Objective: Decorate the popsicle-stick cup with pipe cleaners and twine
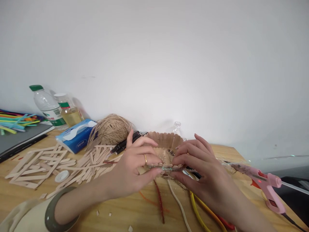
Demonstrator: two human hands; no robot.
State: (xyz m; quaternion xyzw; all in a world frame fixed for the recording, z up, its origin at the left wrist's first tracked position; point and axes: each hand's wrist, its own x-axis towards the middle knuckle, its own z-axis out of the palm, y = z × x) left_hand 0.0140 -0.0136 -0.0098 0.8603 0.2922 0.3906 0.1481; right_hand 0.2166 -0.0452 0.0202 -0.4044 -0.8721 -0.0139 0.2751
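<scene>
A glittery silver-green pipe cleaner [166,168] runs level between my two hands. My left hand [142,161], with a ring and a bangle, pinches its left part between thumb and fingers. My right hand [199,162] grips the right part the same way. Right behind them stands a round craft-stick basket [165,138] with an upright stick wall. The hands partly cover the basket's near side, so I cannot tell whether the pipe cleaner touches it. Below the hands lie a dark red pipe cleaner [159,201], a white cord [178,203] and a yellow cord [196,214].
Loose craft sticks [90,161], a white cap [62,176], a twine ball [114,129], black pens [125,141] and a tissue pack [76,135] lie left. Bottles [49,108] stand behind. A pink glue gun [267,185] rests right, its cable over the edge.
</scene>
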